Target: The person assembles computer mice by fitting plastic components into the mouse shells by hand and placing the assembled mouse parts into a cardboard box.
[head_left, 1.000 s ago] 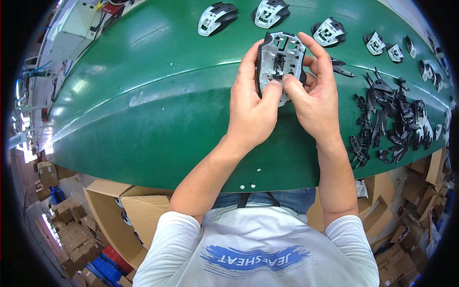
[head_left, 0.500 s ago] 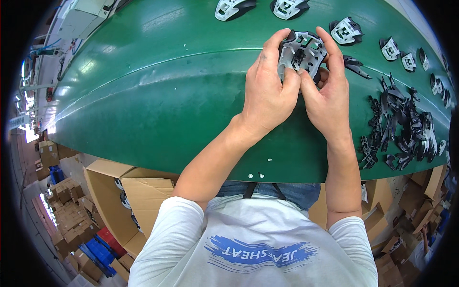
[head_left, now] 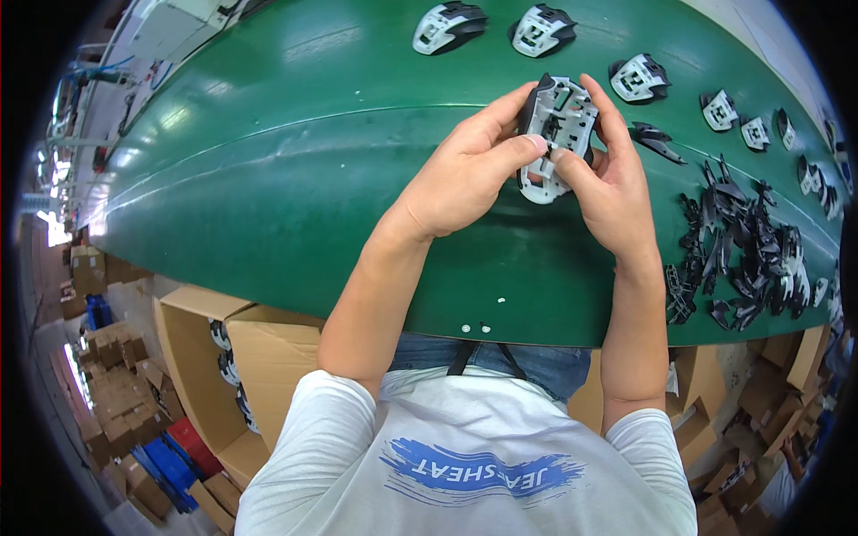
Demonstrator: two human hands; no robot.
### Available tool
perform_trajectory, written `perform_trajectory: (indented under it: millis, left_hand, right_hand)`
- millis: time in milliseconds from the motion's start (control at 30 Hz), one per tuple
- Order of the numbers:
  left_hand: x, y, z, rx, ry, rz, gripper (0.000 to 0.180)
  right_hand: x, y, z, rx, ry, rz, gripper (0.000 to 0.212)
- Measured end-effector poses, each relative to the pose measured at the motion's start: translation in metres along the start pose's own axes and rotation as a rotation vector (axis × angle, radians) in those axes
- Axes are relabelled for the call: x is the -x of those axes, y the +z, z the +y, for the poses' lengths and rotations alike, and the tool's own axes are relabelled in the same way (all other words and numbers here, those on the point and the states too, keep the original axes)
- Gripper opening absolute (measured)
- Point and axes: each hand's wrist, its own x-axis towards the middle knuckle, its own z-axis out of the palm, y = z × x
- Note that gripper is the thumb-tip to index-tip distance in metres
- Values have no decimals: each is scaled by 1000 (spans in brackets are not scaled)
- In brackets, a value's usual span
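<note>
A white-and-black computer mouse shell [head_left: 572, 114] is held up over the green table, its ribbed inner side facing me. My left hand [head_left: 465, 174] is closed on its left edge, with the thumb pressed on the inside. From the right, my right hand [head_left: 612, 192] grips the same shell, its thumb also inside near the middle, by small black parts. The thumbs and fingers hide part of the shell. Just beyond my right hand lies a loose black curved piece [head_left: 657, 141].
Several mouse shells [head_left: 641, 79] stand in a curved row along the far side and right of the green table [head_left: 295, 214]. A heap of black plastic parts [head_left: 742, 223] lies at the right. Small white bits [head_left: 466, 329] sit near the front edge. An open cardboard box [head_left: 277, 366] stands below left.
The shell has been tipped so its full length and inside now face me, and its lower end shows. My left hand has shifted left and its thumb points across the shell.
</note>
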Motion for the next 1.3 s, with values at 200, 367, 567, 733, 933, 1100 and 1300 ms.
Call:
perform_trajectory:
  millis: [200, 367, 567, 733, 933, 1100, 1300]
  left_hand:
    - [48, 19, 29, -35, 22, 70, 64]
    - [78, 33, 46, -30, 86, 87, 64]
    - [95, 40, 35, 24, 163, 92, 62]
    - [141, 38, 22, 500, -151, 279, 63]
    - [233, -2, 33, 576, -104, 340, 65]
    - [375, -71, 81, 438, 128, 668, 62]
    - [575, -148, 45, -117, 42, 1439, 49]
  right_hand:
    - [29, 0, -36, -169, 39, -200, 85]
    - [41, -3, -47, -324, -10, -365, 90]
    - [51, -3, -55, -322, -58, -375, 94]
    - [51, 25, -16, 139, -372, -497, 94]
    - [45, 11, -18, 549, -459, -505, 67]
    - [41, -34, -29, 713, -200, 44, 51]
    - [118, -74, -88, 963, -129, -138, 50]
